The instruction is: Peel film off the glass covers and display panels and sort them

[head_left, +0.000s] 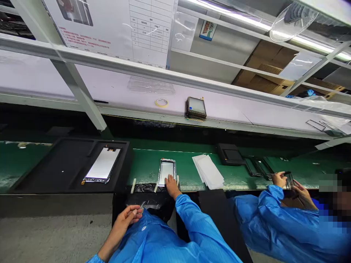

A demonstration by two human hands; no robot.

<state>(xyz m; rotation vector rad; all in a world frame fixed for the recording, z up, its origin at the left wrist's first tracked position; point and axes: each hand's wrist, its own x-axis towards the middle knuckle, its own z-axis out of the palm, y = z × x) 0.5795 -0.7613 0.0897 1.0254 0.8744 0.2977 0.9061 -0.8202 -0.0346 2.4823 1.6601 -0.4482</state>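
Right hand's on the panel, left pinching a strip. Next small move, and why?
Probably bring the left hand over to the panel: it pinches a small strip close by, while the right hand pins the panel on the green bench.

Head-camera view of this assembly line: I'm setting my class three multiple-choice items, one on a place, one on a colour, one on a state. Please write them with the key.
1. Where does the person's right hand rest?
A) on the framed panel
B) on the upper shelf
C) on the white sheets

2. What colour is the work surface?
A) red
B) green
C) yellow

3. How does the panel in the black tray lie?
A) held up by a hand
B) standing on edge
C) flat in the tray

Key:
1 A, the fingers lie on that panel.
2 B, green shows around the panel.
3 C, it lies in the recess, untouched.
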